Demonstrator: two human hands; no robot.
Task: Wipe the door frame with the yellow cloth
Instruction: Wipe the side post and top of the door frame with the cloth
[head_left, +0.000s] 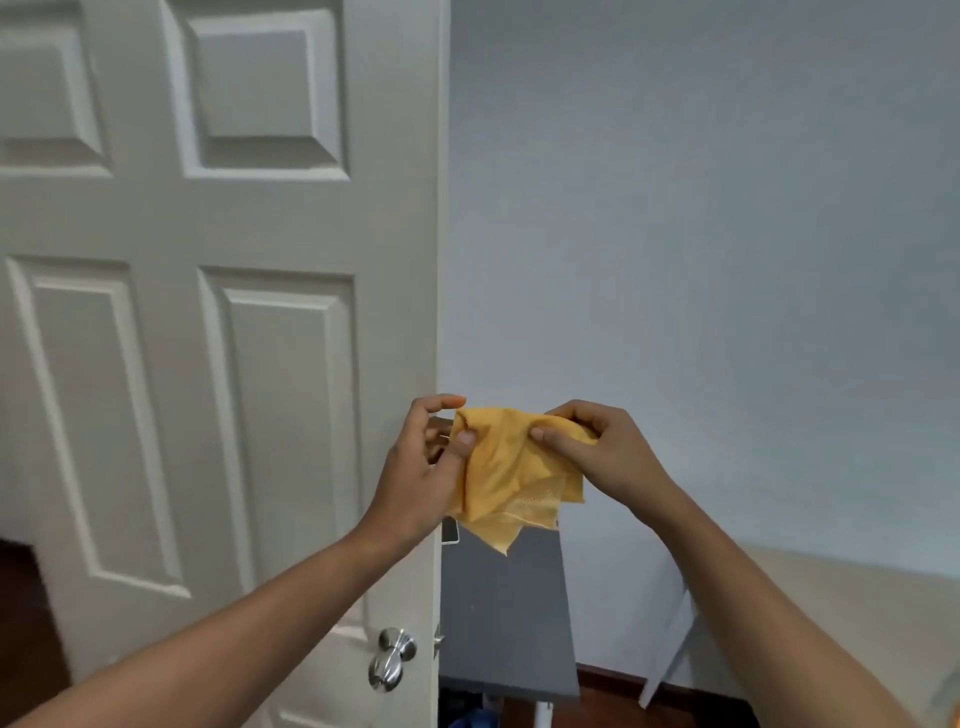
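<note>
A crumpled yellow cloth (506, 480) hangs in the air between both hands, just right of the edge of an open white panelled door (223, 364). My left hand (423, 467) pinches the cloth's upper left corner between thumb and fingers. My right hand (597, 449) grips its upper right part. The cloth's lower corner dangles free. No door frame is clearly visible; only the door's free edge (441, 260) shows.
A silver round door knob (390, 659) sits low on the door, with the latch on its edge. Behind the cloth stands a grey table top (506, 623) on a white leg. A pale blue-grey wall (701, 234) fills the right; dark wooden floor lies below.
</note>
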